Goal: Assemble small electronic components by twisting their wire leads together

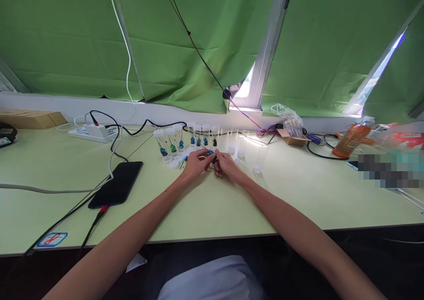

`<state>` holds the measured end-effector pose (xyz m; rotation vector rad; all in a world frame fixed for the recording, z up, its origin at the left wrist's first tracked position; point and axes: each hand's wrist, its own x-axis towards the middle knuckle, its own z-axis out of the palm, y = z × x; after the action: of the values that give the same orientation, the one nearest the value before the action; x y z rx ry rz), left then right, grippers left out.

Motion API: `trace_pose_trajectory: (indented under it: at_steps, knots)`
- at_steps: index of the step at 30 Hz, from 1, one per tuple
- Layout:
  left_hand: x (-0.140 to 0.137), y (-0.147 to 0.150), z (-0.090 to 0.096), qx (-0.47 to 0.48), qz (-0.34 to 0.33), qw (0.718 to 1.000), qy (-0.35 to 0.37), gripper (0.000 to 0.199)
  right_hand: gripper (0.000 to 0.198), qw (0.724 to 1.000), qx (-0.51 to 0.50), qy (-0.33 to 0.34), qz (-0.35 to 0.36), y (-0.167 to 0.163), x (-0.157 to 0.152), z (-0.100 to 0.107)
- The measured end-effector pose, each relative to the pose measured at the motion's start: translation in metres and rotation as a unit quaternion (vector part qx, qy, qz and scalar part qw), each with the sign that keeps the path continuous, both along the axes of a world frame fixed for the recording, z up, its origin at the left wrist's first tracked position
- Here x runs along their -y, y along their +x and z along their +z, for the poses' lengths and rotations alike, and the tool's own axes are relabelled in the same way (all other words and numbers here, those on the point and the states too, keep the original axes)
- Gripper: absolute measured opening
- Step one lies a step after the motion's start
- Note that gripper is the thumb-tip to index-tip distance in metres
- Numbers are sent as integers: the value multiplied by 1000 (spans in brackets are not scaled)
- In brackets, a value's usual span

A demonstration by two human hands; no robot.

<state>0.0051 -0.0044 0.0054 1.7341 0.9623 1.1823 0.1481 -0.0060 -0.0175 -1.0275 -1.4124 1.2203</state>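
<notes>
Both hands meet above the table, just in front of a group of clear tubes. My left hand [198,162] is closed, its thumb and fingers pinching a small blue piece [211,152]. From the other side my right hand [225,164] pinches at the same piece, its fingers curled beneath. The piece is too small and covered to name. Behind the hands stand several clear tubes with white ends [171,142], holding blue, green or dark bits on thin stems. A loose white cap [174,164] lies left of my hands. To the right stands a clear tube [259,159] with nothing visible inside.
A black phone [116,184] lies at the left with cables around it, near a white power strip [96,133]. At the right are a small cardboard box [293,137] with a plastic bag and a tilted bottle of orange liquid [353,139]. Green cloth hangs behind.
</notes>
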Motion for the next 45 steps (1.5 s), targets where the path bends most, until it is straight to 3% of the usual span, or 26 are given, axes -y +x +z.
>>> trace_pose_trajectory:
  at_steps: [16,29,38,45]
  knots:
    - [-1,0,-2,0,0,1000,11,40,56,1000,-11,1,2,0,1,1]
    - [1,2,2,15,-36,999,-8,39,59,995,-67,-80,3,0,8,11]
    - [-3,3,-4,67,-38,996,-35,42,63,995,-74,-63,12,0,3,8]
    - [-2,3,1,125,-13,990,-60,43,47,994,-102,-44,14,0,2,11]
